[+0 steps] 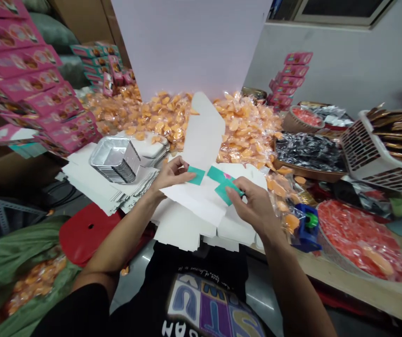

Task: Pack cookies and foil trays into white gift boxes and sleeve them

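Note:
A flat, part-folded cardboard box, white on its inner side with teal end flaps, lies on a pile of white box blanks in front of me. My left hand pinches the teal flap at its left, thumb on top. At the other end, my right hand grips the teal flaps on the right between thumb and fingers. Nested foil trays stand on more blanks to the left of my left hand.
Wrapped orange pieces heap behind the box. Pink boxes are stacked at left. On the right are a blue tape dispenser, a bowl of red packets, a tray of black packets and a white basket. A red stool stands below.

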Available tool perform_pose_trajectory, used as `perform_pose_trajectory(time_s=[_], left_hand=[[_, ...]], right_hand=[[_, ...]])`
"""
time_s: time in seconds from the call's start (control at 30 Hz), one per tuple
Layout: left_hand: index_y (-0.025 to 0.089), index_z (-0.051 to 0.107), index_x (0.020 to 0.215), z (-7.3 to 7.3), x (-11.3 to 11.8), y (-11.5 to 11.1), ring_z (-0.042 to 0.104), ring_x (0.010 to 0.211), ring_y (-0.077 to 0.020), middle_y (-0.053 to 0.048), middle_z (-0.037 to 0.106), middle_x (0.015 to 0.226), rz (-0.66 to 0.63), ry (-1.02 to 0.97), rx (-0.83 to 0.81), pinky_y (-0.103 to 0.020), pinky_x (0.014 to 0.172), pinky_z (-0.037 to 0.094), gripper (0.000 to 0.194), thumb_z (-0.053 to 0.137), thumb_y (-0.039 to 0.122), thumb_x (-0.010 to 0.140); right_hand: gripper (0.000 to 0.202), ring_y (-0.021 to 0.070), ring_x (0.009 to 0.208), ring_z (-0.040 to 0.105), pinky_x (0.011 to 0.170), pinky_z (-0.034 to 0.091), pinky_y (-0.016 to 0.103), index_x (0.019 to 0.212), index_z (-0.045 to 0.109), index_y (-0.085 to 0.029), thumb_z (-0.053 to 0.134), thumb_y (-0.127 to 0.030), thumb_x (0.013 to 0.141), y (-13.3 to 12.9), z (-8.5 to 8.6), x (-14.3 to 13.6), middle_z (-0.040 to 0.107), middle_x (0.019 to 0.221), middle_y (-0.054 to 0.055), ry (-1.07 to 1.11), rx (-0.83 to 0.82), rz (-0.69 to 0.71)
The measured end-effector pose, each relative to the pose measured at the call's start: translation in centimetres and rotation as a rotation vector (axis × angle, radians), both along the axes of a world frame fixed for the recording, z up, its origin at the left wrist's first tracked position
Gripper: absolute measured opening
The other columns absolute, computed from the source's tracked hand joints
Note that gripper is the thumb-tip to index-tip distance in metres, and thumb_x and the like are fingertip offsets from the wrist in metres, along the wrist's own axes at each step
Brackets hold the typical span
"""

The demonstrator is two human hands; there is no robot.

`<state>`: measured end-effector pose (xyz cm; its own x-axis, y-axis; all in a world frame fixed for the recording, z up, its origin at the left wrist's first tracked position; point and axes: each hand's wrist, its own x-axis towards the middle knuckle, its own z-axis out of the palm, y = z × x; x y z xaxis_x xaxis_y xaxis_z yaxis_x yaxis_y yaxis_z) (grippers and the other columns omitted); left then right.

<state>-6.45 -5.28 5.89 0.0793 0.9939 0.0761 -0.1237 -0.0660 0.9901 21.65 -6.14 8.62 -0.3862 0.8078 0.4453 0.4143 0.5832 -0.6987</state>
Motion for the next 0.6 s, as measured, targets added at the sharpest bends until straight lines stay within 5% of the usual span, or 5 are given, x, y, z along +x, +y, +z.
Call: perform_pose_trajectory(time_s=[0.17,0.27,0.4,0.47,0.6], left_hand=[[0.029,0.090,0.114,1.1,-3.5,-0.1,0.069,0.139,-0.0419,-0.017,0.076,0.143,-0.253,0.263,0.277,-0.049,0.100,0.062,0.057,0.100,0.063,0.069],[0.025,0.085,0.112,0.4,-2.5,-0.2,0.073,0.125,-0.0357,-0.013,0.079,0.124,-0.004,0.290,0.271,-0.044,0.102,0.060,0.061,0.105,0.056,0.063],[0.025,0.064,0.124,-1.7,0.3,-0.5,0.073,0.096,-0.0205,-0.002,0.074,0.106,0.388,0.140,0.196,-0.033,0.092,0.058,0.083,0.110,0.046,0.058],[0.028,0.055,0.132,-2.5,1.1,-0.9,0.073,0.092,-0.0183,-0.001,0.073,0.108,0.437,0.036,0.141,-0.031,0.089,0.058,0.096,0.110,0.046,0.055],[0.024,0.058,0.101,-3.7,1.9,-1.6,0.062,0.079,-0.0131,0.004,0.062,0.089,0.450,-0.058,0.004,-0.025,0.074,0.053,0.067,0.103,0.058,0.067]], right_hand=[[0.015,0.0157,0.070,0.057,0.065,0.047,0.031,0.107,0.071,-0.023,0.065,-0.035,0.101,-0.3,-1.2,-1.1,0.071,0.091,0.003,0.079,-0.148,-0.043],[0.047,0.0180,0.076,0.063,0.070,0.055,0.034,0.141,0.065,-0.022,0.066,-0.026,0.094,-0.9,-1.9,-3.1,0.077,0.117,0.010,0.041,-0.146,0.169],[0.046,0.0246,0.095,0.070,0.083,0.063,0.039,0.140,0.063,-0.021,0.064,-0.022,0.094,-1.4,-2.9,-6.0,0.077,0.121,0.011,0.121,-0.237,0.328],[0.052,0.0272,0.110,0.072,0.094,0.064,0.043,0.149,0.059,-0.023,0.065,-0.026,0.098,-1.6,-3.6,-7.3,0.076,0.132,0.013,0.204,-0.307,0.342],[0.062,0.0281,0.114,0.072,0.104,0.063,0.048,0.158,0.055,-0.024,0.066,-0.026,0.097,-2.4,-5.7,-9.1,0.076,0.134,0.012,0.170,-0.368,0.371]])
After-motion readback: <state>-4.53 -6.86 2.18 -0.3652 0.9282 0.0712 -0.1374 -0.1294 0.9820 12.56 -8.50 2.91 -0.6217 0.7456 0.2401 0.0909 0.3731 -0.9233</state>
